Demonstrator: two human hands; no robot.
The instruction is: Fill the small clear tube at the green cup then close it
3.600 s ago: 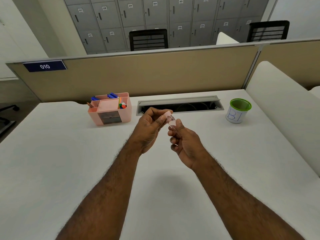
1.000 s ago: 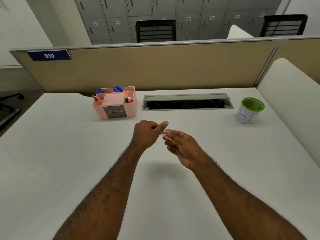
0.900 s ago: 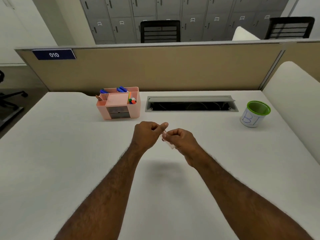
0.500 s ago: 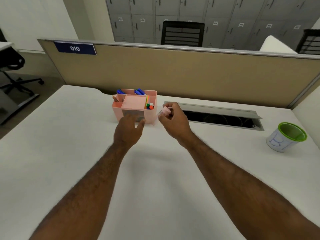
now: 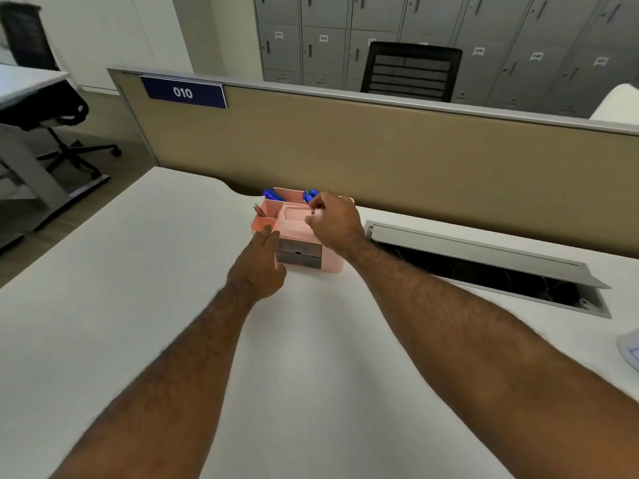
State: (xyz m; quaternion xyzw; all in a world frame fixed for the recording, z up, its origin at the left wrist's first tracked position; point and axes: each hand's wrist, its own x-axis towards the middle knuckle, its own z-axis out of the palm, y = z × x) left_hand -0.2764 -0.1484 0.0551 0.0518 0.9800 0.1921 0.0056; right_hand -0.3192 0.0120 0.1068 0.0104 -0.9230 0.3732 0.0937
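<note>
Head view is showing the right hand point(image 5: 333, 221) pinching the small clear tube point(image 5: 313, 211) over the pink organiser point(image 5: 297, 233), left hand point(image 5: 261, 262) lying released alongside, and a slipping pinch is risking dropping it among the compartments.

Left hand point(image 5: 260, 267) flat, right hand point(image 5: 334, 221) pinched

Both hands now at pink organizer point(image 5: 304, 236): right hand point(image 5: 333, 221) over its top, left hand point(image 5: 261, 267) at its front; green cup nearly out of view.
</note>
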